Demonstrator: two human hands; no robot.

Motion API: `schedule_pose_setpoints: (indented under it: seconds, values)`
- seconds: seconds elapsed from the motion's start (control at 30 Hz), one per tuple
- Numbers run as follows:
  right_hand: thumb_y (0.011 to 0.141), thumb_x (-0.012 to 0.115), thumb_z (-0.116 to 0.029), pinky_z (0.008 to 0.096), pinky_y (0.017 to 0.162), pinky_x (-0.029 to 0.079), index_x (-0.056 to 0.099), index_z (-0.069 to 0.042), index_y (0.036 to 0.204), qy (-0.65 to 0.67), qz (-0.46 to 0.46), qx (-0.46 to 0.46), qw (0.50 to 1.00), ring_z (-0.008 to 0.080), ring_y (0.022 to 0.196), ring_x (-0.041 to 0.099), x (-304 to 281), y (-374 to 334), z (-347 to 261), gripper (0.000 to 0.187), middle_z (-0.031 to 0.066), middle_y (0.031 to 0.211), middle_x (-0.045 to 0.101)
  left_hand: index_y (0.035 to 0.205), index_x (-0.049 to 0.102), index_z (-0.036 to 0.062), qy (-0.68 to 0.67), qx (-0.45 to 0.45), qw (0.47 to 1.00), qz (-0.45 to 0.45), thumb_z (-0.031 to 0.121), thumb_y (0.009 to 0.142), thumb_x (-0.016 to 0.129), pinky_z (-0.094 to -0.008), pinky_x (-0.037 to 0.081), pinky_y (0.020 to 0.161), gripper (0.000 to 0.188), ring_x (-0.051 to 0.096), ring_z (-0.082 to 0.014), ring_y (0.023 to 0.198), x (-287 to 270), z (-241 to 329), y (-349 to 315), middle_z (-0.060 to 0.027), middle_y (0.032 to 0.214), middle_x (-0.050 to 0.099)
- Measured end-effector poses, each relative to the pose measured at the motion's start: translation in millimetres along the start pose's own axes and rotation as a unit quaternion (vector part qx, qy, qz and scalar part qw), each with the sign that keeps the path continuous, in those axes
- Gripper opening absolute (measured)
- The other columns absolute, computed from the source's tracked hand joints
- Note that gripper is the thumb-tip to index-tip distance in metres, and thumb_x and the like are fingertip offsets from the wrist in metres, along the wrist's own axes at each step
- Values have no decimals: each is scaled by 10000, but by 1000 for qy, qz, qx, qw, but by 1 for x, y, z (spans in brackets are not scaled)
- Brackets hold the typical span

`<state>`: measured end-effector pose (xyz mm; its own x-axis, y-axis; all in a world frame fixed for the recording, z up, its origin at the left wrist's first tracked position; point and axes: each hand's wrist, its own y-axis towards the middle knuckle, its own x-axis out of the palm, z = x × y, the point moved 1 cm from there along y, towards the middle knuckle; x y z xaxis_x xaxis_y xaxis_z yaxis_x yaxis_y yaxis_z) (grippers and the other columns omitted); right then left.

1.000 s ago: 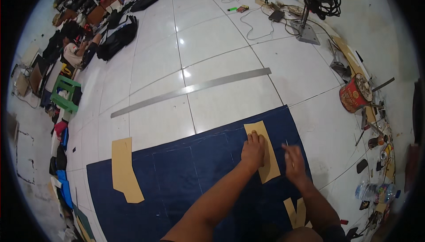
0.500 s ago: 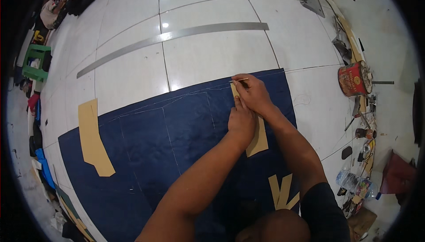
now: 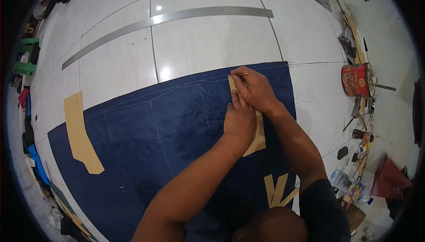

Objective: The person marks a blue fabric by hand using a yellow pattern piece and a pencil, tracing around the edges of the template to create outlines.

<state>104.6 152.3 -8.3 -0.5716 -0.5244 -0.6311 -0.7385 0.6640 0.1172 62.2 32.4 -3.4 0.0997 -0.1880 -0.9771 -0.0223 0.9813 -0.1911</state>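
A large dark blue cloth [image 3: 177, 122] lies on the floor, with thin pale lines drawn along its far edge and across it. My left hand [image 3: 240, 117] rests with fingers stretched out on a long tan paper pattern piece [image 3: 256, 142], pressing it to the cloth. Just beyond those fingers, my right hand [image 3: 256, 90] pinches a thin pencil [image 3: 242, 74] at the far end of that piece. Part of the pattern piece is hidden under my hands. Another tan pattern piece [image 3: 79, 131] lies at the left, overlapping the cloth's edge.
Several narrow tan paper strips [image 3: 278, 189] lie on the cloth by my right arm. A long metal ruler [image 3: 172, 17] rests on the white tiles beyond the cloth. At the right stand a red tin [image 3: 355, 80] and a plastic bottle [image 3: 352, 185] lying among tools.
The view has shifted slightly, so the ruler and cloth appear higher and farther left. Both hands stay on the same pattern piece, with the pencil still at its far end.
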Motion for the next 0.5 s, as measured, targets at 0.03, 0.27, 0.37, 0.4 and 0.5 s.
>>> schedule_pose_setpoints:
  seconds: [0.03,0.27,0.37,0.4,0.5]
  values:
    - [976,604,-176,370,792,564,664,-28,1103,1,-12,14,1000,297,898,718,0,1,-3,204,152,1005,720,1402,487,-87,0,-1,1000,1,178,901,620,-375,516,986,582,490,-430,1356,0,-1,-1,-335,1437,455]
    - [971,596,-165,373,806,565,662,-38,1101,0,-64,39,997,290,909,714,-5,2,-7,193,137,1003,718,1415,476,-76,7,3,1000,-7,183,900,623,-362,521,982,594,480,-431,1362,0,-2,-1,-332,1450,442]
    - [971,593,-160,367,800,568,662,-36,1099,-16,-36,15,999,284,903,717,-5,2,-5,191,136,1001,718,1420,470,-76,16,10,1000,-21,186,904,621,-357,521,982,598,454,-434,1382,-4,0,1,-331,1472,418]
    - [971,593,-160,367,800,568,662,-36,1099,-14,-37,15,999,284,903,717,-3,2,-5,191,136,1001,718,1423,464,-76,5,1,1000,-10,185,903,621,-358,518,989,602,444,-438,1388,-1,-2,1,-333,1478,408]
    - [955,609,-176,379,740,553,655,-23,1057,17,-17,10,1000,293,825,700,1,2,-4,189,131,913,707,1451,446,-64,-11,-17,999,-42,216,946,581,-386,476,1045,593,386,-435,1429,-4,0,2,-319,1519,369]
